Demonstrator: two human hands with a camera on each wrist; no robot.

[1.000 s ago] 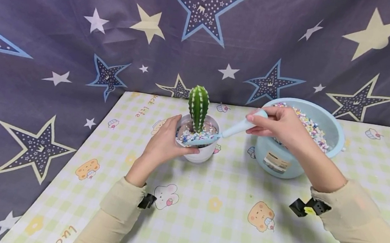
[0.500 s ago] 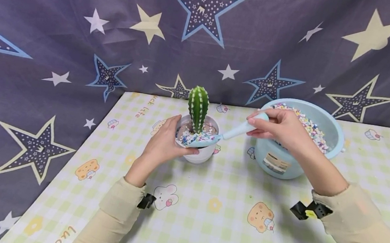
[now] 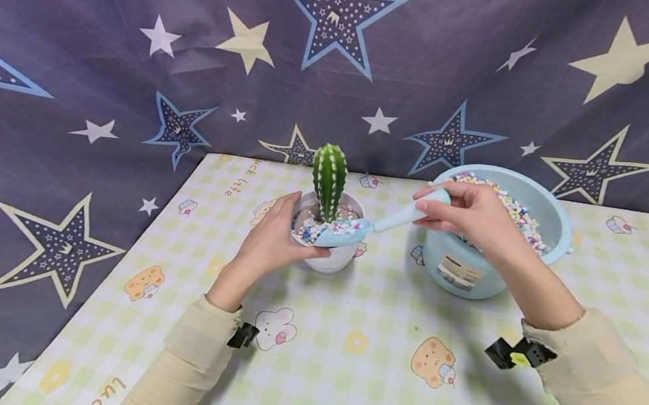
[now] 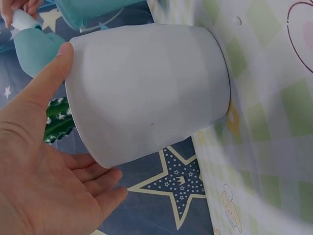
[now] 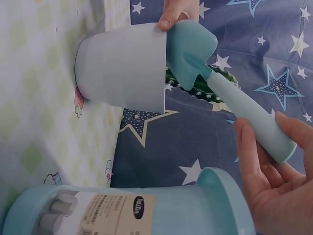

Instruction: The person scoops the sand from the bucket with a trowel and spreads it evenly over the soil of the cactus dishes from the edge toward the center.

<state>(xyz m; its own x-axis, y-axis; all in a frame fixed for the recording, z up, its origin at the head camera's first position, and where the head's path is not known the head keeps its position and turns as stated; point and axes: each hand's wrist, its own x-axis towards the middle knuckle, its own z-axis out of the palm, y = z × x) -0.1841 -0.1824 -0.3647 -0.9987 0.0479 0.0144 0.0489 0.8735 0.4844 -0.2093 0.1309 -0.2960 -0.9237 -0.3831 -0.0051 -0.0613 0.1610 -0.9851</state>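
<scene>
A green cactus [image 3: 329, 180] stands upright in a white flowerpot [image 3: 330, 260], with small colourful pebbles on the soil around its base. My left hand [image 3: 274, 237] holds the pot at its rim, thumb at the front and fingers along the left side. My right hand [image 3: 470, 214] grips the end of the handle of a light blue trowel [image 5: 249, 110]. The trowel's blade [image 3: 341, 236] bears pebbles and lies over the front right of the pot's rim. In the left wrist view the pot's wall [image 4: 151, 88] hides most of the cactus.
Just right of the pot stands a light blue bucket [image 3: 457, 271] with colourful pebbles [image 3: 523, 222] in it, close below my right hand. A green-and-white checked cloth [image 3: 340, 378] covers the table. Behind hangs a dark curtain [image 3: 201, 15] with stars.
My right hand has shifted slightly right, drawing the trowel's blade a little back toward the pot's right rim and tilting it, so its outer side shows more. My left hand stays on the pot.
</scene>
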